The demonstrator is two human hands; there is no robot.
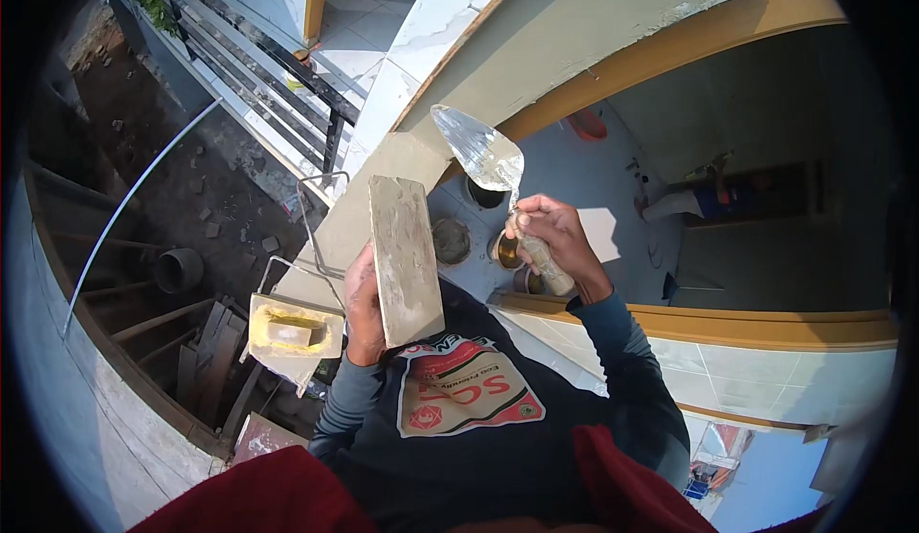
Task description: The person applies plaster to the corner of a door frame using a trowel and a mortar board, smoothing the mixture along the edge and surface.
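Observation:
My left hand (362, 301) grips a rectangular plastering float (404, 257) from behind, its long flat face turned up and coated with grey, smeared plaster. The fingers and any handle are mostly hidden behind it. My right hand (560, 241) is closed round the worn handle of a pointed trowel (479, 148). The trowel's blade, streaked with wet plaster, points up and left beyond the float's far end, apart from it. Left of my left hand lies a second float (295, 330), handle side up, with yellow round its grip.
A bucket of grey mix (451, 241) and other pails stand by the doorway. Inside are a red basin (586, 125) and another person (706, 198). Beyond my hands is a plastered wall (565, 45) with an orange frame (661, 40); a dark slatted rail (258, 64) stands at left.

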